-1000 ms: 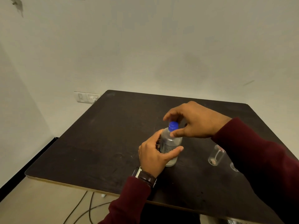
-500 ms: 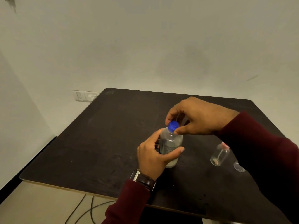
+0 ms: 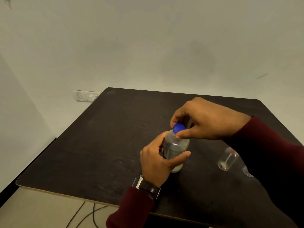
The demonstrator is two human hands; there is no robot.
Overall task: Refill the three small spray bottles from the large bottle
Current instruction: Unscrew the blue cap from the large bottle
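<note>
Head view only: large bottle (image 3: 176,148) stands upright near the middle of the dark table (image 3: 102,137); I see my left hand (image 3: 158,162) wrapped round its body, thumb across the front; my right hand (image 3: 205,120) pinches the blue cap (image 3: 179,127) from above — cap on the neck. One small spray bottle (image 3: 227,159) sits to the right, apart; beside it something clear (image 3: 246,171) — possibly another, mostly hidden by my sleeve.
</note>
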